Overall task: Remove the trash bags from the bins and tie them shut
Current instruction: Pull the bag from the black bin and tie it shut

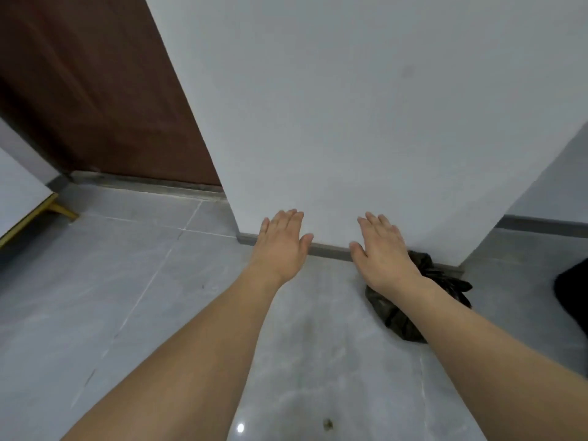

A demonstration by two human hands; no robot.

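While both arms reach forward over the floor (165,307), we note the left hand (281,241) and right hand (380,249) held flat, backs up, fingers straight and slightly spread, holding nothing. The hands are apart from each other, seen against the foot of a white wall (334,106) and its grey skirting (327,251). A black bag (401,316), bunched and crinkled, lies on the floor against the skirting, partly hidden under the right wrist; we cannot tell whether it is knotted. A brown door (95,90) stands left of the wall. A dark shape (572,297) shows at the right edge, unidentified.
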